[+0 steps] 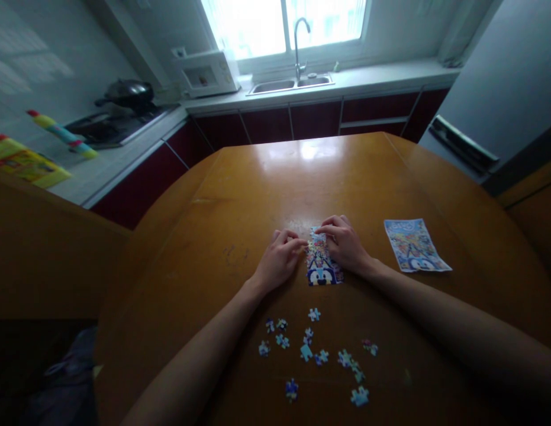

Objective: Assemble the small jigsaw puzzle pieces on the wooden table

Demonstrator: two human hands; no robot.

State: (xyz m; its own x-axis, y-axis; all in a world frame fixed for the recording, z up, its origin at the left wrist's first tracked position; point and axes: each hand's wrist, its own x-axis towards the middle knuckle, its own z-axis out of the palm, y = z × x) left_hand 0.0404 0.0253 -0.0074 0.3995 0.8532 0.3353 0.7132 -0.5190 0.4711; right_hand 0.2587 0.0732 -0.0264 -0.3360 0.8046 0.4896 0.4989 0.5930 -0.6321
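A partly joined jigsaw puzzle (322,271) with a blue cartoon dog face lies in the middle of the round wooden table (239,195). My left hand (279,258) rests at its left edge, fingers curled and pinched toward the puzzle's upper part. My right hand (345,244) lies over its upper right, fingertips pressed down on the pieces there. Whether either hand holds a loose piece is hidden. Several loose puzzle pieces (314,352) lie scattered on the table nearer to me, between my forearms.
A printed picture sheet (415,245) lies flat to the right of the puzzle. Behind the table runs a kitchen counter with a sink and tap (297,76), a microwave (208,73), a wok on the stove (128,94) and colourful packets (31,165).
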